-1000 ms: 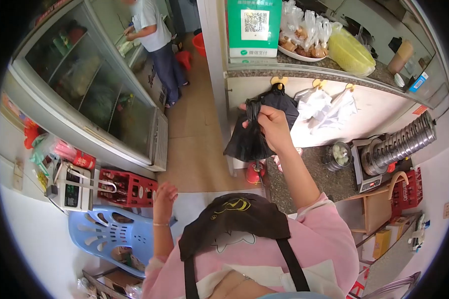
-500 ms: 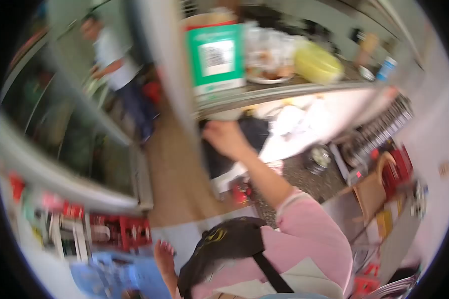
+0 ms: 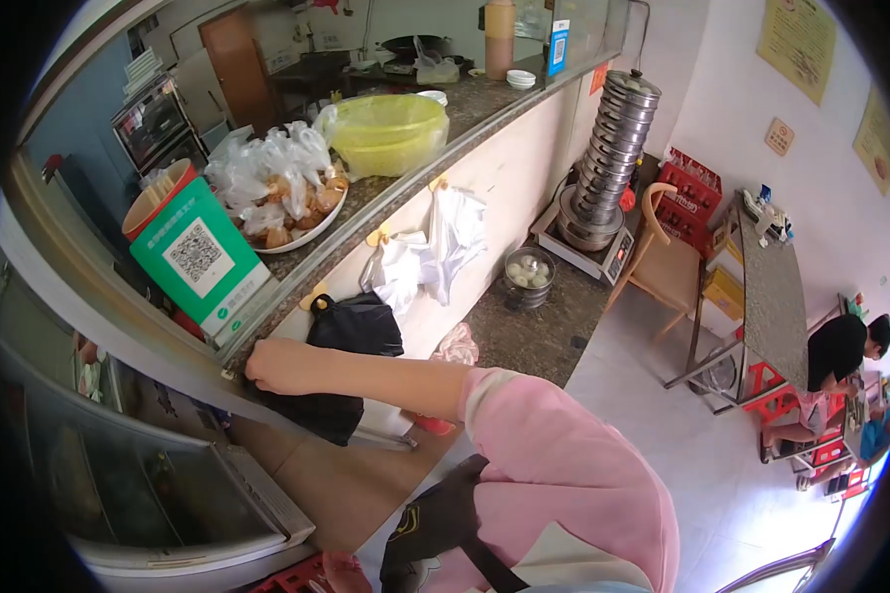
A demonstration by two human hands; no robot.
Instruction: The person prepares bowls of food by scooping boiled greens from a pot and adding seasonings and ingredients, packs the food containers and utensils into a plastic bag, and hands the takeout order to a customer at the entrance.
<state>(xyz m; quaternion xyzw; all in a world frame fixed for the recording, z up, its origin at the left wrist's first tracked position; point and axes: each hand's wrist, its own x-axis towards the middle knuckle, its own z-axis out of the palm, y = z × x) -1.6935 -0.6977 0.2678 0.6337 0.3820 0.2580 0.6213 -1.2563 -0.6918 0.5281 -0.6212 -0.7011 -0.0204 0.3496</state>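
Stretched out to the left, my right hand point(image 3: 273, 366) is closed at the end of the counter wall, with a black plastic bag point(image 3: 328, 415) hanging below it. Another black bag point(image 3: 358, 324) hangs from a yellow hook just beyond my wrist. White plastic bags point(image 3: 454, 237) hang on hooks farther along the wall. My left hand point(image 3: 344, 570) shows only in part at the bottom edge, low beside the apron point(image 3: 435, 529); its fingers cannot be made out.
A ledge point(image 3: 366, 198) above holds a green QR sign point(image 3: 200, 259), a plate of bagged food and a yellow basket point(image 3: 386, 133). Stacked steamers point(image 3: 618, 148) stand beyond a pot point(image 3: 529, 277). A chair point(image 3: 658, 262) and seated people point(image 3: 831, 356) are at the right.
The view has swung to the right, bringing the steamers, tables and seated people into sight. My right hand, with the black bag, now appears farther left; my left hand has dropped mostly out of frame.
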